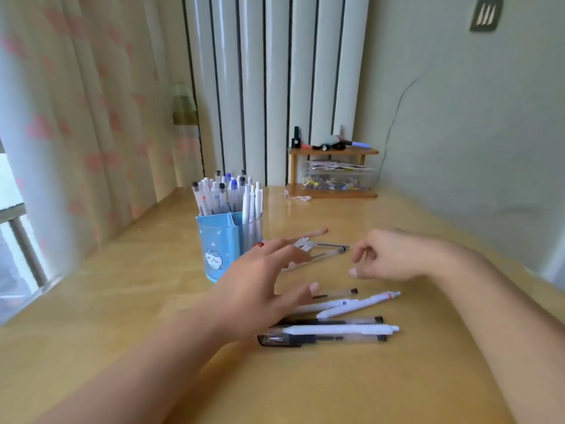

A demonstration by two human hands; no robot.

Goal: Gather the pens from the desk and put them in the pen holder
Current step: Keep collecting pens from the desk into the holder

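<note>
A blue pen holder (218, 249) with a cat drawing stands on the wooden desk (336, 387), with several pens upright in it. Several white, clear and black pens (342, 322) lie side by side in front of me, and a few more pens (330, 249) lie further back beside the holder. My left hand (263, 289) hovers with fingers spread over the left ends of the pens and holds nothing. My right hand (394, 255) hangs just right of the far pens, fingers loosely curled and apart, with nothing in it.
A small wooden shelf (333, 172) with bottles and a clear box stands at the back against the wall. A curtain (76, 117) and window are at the left. A white radiator (275, 87) rises behind the desk.
</note>
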